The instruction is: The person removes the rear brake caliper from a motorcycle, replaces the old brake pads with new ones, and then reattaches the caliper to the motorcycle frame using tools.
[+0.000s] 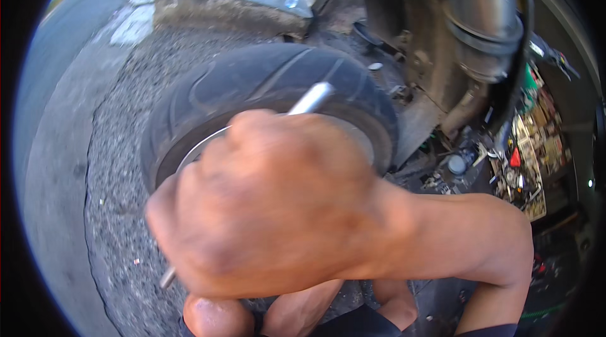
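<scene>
My right hand [271, 204] fills the middle of the view, close to the camera, closed in a fist around a silver metal bar [310, 101]. The bar's upper end sticks out above the knuckles, and its lower end [168, 279] shows below the fist. Behind the hand a black tyre [252, 78] on a metal rim [192, 157] lies on the gravel. The bar crosses over the rim, but the hand hides where it meets the wheel. My forearm enters from the lower right. My left hand is not visible.
A scooter's body and large exhaust pipe [483, 15] stand at the upper right. A concrete kerb [227, 9] runs along the back. Small parts and tools [530, 147] clutter the ground to the right. Grey pavement [57, 147] curves along the left. My knees show at the bottom.
</scene>
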{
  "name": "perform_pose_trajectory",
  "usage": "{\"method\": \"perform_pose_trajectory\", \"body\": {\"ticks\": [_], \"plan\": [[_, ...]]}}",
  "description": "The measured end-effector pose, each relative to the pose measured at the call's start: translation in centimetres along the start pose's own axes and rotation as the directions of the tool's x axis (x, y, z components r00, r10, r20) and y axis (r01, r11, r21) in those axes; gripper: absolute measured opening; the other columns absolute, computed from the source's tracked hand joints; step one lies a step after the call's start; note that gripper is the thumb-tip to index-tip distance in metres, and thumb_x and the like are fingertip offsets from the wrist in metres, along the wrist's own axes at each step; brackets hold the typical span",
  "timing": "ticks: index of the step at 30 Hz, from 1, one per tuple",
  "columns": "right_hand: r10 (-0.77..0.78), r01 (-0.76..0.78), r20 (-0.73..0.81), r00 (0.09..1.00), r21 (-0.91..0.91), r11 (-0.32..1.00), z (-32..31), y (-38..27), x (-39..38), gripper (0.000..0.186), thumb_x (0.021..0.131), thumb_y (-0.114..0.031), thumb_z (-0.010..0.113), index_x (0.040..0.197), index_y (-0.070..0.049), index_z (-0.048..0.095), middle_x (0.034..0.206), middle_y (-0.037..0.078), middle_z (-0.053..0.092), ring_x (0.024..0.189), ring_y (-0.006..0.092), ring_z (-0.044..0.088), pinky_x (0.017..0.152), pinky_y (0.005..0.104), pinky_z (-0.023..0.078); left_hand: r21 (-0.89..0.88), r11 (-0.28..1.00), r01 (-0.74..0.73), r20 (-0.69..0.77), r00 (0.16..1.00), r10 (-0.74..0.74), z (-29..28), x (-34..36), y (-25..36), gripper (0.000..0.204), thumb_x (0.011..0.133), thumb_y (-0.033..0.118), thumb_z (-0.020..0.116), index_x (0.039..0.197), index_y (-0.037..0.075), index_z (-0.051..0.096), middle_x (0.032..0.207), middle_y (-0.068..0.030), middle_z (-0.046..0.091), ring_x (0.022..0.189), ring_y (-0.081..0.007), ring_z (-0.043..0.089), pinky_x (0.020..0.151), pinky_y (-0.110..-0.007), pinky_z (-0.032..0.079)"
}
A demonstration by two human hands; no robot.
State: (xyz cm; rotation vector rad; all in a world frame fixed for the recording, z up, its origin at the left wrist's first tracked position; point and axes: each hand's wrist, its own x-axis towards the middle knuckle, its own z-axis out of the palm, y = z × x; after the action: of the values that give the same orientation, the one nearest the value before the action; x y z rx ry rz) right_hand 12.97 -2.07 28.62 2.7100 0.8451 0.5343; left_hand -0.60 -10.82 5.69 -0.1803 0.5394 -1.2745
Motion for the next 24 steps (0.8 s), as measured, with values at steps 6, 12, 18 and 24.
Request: {"method": "perform_pose_trajectory", "body": {"ticks": [6,12,18,24], "plan": [[0.046,-0.044,-0.161,0.986,0.018,0.999,-1.1,0.1,-2.0,0.015,0.074,-0.025,0.068,0.065,-0.013,0.072,0.06,0.003,0.068,0.051,0.0174,0.062,0.051,0.0357,0.044,0.125,0.992,0.0,-0.018,1.0,0.003,-1.5,1.6,-1.1,0.054,0.098,0.042,0.059,0.133,0.0,0.057,0.124,-0.0186,0.067,0.116,-0.0329,0.065,0.096,-0.047,0.053],[-0.051,0.026,0.321,0.946,0.081,0.996,-1.1,-0.8,0.9,0.017,0.086,-0.019,0.063,0.088,-0.019,0.08,0.079,-0.001,0.076,0.074,0.0194,0.072,0.06,0.0365,0.05,0.224,0.975,-0.01,-0.045,0.999,0.02,-3.2,1.0,-1.0,0.054,0.099,0.042,0.058,0.132,0.0,0.058,0.123,-0.0198,0.067,0.115,-0.0338,0.065,0.096,-0.047,0.053],[-0.173,0.161,0.393,0.903,0.063,0.985,-2.2,-3.3,3.4,0.018,0.091,-0.021,0.065,0.097,-0.018,0.082,0.099,-0.007,0.078,0.102,0.0178,0.072,0.073,0.037,0.055,0.414,0.91,-0.012,-0.079,0.996,0.049,-7.9,0.5,-1.7,0.054,0.099,0.041,0.057,0.131,-0.001,0.058,0.121,-0.021,0.068,0.114,-0.0346,0.066,0.095,-0.047,0.053],[0.266,-0.339,0.402,0.876,0.12,0.933,-6.9,-2.6,-4.9,0.008,0.077,-0.02,0.073,0.077,-0.014,0.079,0.08,0.006,0.075,0.084,0.0236,0.074,0.068,0.0412,0.057,0.896,0.444,-0.006,-0.068,0.986,0.152,-19.5,-1.5,-2.8,0.053,0.099,0.041,0.057,0.13,-0.002,0.059,0.12,-0.0222,0.069,0.113,-0.0354,0.066,0.095,-0.047,0.053]]}}
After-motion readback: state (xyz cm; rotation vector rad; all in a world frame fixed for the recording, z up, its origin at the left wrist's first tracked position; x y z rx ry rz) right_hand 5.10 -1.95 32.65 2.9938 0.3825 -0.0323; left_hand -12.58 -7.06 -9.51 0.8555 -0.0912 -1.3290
